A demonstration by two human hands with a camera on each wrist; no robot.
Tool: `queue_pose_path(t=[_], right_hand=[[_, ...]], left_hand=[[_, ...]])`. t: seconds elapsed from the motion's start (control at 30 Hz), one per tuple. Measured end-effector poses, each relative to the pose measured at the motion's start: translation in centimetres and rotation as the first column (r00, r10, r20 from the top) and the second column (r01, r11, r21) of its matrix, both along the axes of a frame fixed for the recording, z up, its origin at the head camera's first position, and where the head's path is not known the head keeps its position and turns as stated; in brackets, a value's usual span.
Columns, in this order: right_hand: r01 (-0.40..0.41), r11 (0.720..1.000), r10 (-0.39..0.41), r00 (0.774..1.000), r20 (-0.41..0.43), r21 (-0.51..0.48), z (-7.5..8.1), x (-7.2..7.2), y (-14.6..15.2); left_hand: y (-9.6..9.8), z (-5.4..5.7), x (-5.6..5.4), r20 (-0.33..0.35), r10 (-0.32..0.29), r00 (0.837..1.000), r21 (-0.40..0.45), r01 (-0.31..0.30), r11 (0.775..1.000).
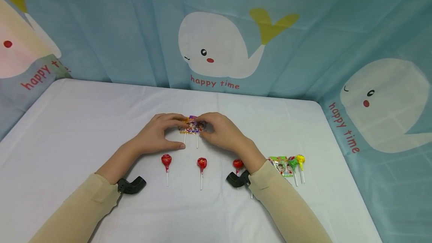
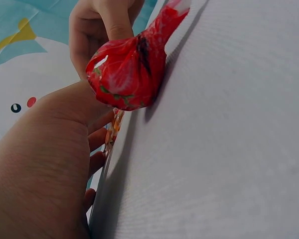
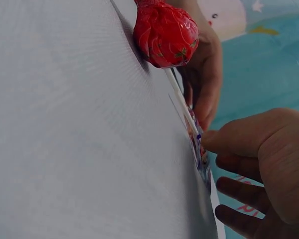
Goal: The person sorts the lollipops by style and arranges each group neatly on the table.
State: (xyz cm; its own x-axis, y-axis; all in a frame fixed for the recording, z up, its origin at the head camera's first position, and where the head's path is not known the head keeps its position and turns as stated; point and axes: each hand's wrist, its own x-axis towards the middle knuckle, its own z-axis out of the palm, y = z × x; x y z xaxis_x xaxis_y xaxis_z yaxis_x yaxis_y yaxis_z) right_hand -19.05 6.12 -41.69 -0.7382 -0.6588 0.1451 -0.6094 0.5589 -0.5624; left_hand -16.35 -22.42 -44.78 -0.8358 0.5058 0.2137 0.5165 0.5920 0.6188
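Note:
Two flat lollipops in printed wrappers lie side by side toward the back of the table, an orange one point(image 1: 183, 130) on the left and a purple one point(image 1: 192, 126) beside it, white sticks pointing toward me. My left hand point(image 1: 156, 133) reaches in from the left, fingertips over the orange wrapper and thumb stretched out by its stick. From the other side my right hand point(image 1: 222, 132) touches the wrappers' right end, its thumb and forefinger apart. In the right wrist view its thumb point(image 3: 234, 135) meets the wrapper's edge and the other fingers are spread.
Nearer me, a row of round red lollipops holds a left one point(image 1: 166, 159), a middle one point(image 1: 201, 162) and a right one point(image 1: 237, 163) partly behind my wrist. Past the right sleeve lie a flat green-wrapped packet point(image 1: 282, 165), a green lollipop point(image 1: 293, 162) and a yellow lollipop point(image 1: 300, 159).

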Motion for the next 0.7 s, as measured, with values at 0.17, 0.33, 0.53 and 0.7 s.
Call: queue_pose_path(t=[0.17,0.33,0.53,0.7], right_hand=[[-0.001,1.000,0.002,1.000,0.012,-0.019,0.0,0.2,-0.1],[-0.008,1.000,0.009,1.000,0.023,-0.027,0.4,0.6,-0.2],[-0.030,0.999,0.030,0.999,0.025,-0.035,1.1,1.2,-0.3],[-0.013,1.000,0.014,1.000,0.018,-0.012,1.4,1.7,0.1]], left_hand=[[-0.1,-0.2,0.1,-0.005,0.000,1.000,-0.004,0.000,1.000],[-0.2,-0.2,0.2,-0.004,0.004,1.000,-0.009,-0.004,1.000],[-0.3,-0.2,0.2,-0.008,0.005,1.000,-0.002,-0.005,1.000],[-0.2,-0.3,0.1,-0.003,0.006,1.000,-0.005,-0.006,1.000]])
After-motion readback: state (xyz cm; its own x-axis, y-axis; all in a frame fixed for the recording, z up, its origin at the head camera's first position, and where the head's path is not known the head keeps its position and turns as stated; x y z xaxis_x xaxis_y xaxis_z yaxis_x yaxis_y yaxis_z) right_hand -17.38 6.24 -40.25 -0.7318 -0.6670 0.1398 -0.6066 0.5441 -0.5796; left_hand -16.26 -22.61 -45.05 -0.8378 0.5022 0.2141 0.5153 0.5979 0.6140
